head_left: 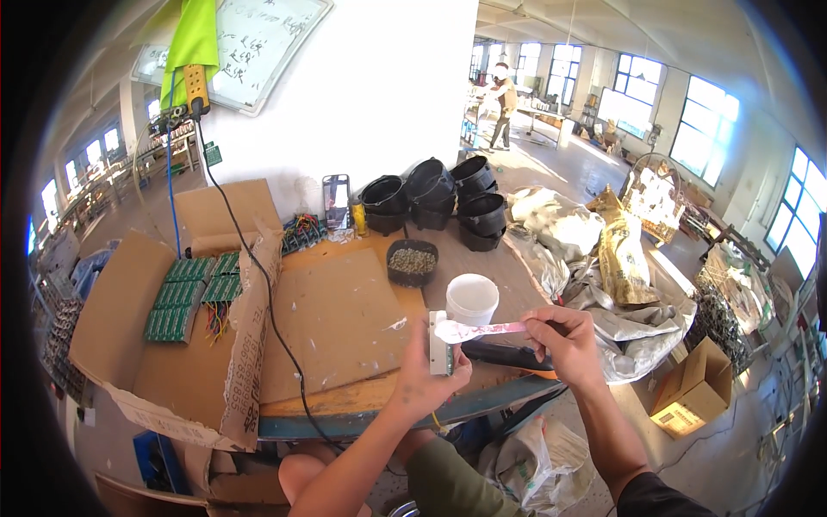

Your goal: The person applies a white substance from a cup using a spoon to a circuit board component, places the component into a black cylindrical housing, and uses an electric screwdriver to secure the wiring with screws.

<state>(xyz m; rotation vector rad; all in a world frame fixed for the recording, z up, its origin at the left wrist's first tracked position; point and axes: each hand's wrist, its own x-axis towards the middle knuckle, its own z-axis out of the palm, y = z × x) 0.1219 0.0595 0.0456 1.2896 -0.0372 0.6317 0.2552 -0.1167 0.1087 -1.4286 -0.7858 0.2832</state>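
Note:
My left hand (pixel 424 386) grips a small flat rectangular part (pixel 440 358) with a pale metal face and a green edge, holding it upright over the table's near edge. In my right hand (pixel 568 343) a thin flat spatula (pixel 495 328) is pinched by its end. White paste coats its blade, whose tip lies against or just in front of the top of the part; I cannot tell whether they touch. Right behind the spatula stands an open white tub (pixel 472 295), with white on its inner wall. Beneath the right hand lies a black tool with an orange end (pixel 508 356).
A cardboard box (pixel 121 323) at left holds rows of green circuit boards (pixel 177 302) and coloured wires. A black cable (pixel 274 323) crosses a cardboard sheet (pixel 336 319). Behind stand a dish of small metal pieces (pixel 412 262) and stacked black pots (pixel 431 191). Sacks (pixel 620 250) lie right.

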